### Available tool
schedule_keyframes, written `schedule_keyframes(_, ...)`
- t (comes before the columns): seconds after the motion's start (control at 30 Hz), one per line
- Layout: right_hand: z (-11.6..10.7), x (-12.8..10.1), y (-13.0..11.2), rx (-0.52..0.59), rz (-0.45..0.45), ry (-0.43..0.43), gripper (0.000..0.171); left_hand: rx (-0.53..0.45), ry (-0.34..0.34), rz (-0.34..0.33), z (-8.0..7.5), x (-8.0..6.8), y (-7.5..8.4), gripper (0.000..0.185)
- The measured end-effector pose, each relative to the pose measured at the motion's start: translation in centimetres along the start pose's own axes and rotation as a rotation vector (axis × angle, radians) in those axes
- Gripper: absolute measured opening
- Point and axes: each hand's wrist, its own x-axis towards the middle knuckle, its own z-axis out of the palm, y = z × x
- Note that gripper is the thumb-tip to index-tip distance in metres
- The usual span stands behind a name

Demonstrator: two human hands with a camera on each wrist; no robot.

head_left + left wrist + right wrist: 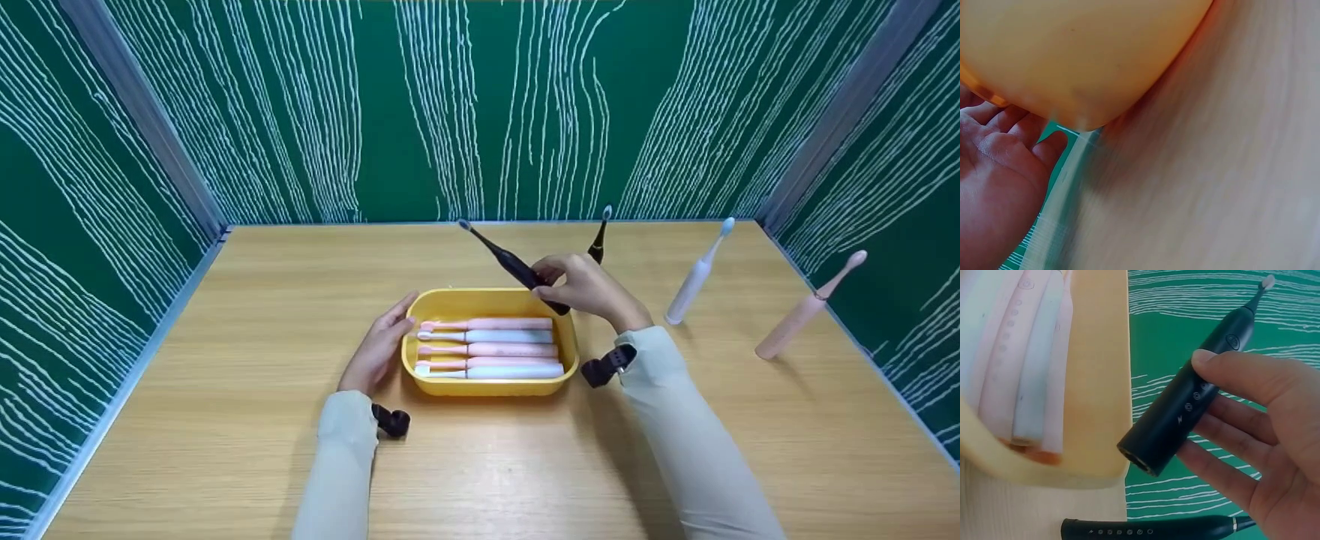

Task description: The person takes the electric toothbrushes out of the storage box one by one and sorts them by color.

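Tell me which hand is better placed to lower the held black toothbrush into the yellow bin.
Probably the right hand: it grips the black toothbrush near the far right corner of the yellow bin. The left hand touches the bin's left side, so it seems better suited to steadying.

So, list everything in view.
Table: 1, tan, below.
Bin: 1, yellow, on table.
Pink toothbrushes: 3, pink, in bin.
Pale toothbrushes: 2, bluish, in bin.
Held toothbrush: 1, black, in right hand.
Rear toothbrush: 1, black, table's back.
Lone pale toothbrush: 1, bluish, right of bin.
Rightmost toothbrush: 1, pink, table's right.
Panels: 3, green, around table.
Posts: 2, grey, back corners.
Wrist cameras: 2, black, near bin.
Sleeves: 2, pale, near side.
Left hand: 1, at bin's left.
Right hand: 1, gripping held toothbrush.
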Motion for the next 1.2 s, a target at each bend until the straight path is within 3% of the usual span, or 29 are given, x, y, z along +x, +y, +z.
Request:
schedule_keyframes(0.4,-0.1,-0.9,2.1,0.140,0.030,0.101,0.032,-0.022,0.003,0.001,0.0,0.1,-0.1,0.053)
schedule_keyframes(0.67,-0.3,-1.5,3.1,0.170,0.096,0.163,0.034,-0.023,0.008,-0.008,0.1,0.1,0.0,0.053)
schedule_keyframes(1.0,-0.1,-2.3,4.8,0.194,0.064,0.278,0.031,-0.007,0.009,-0.007,0.1,0.0,0.0,0.053)
schedule_keyframes(1.2,0.1,-2.7,5.9,0.219,0.120,0.337,0.031,-0.006,0.019,-0.015,0.1,0.1,0.1,0.052)
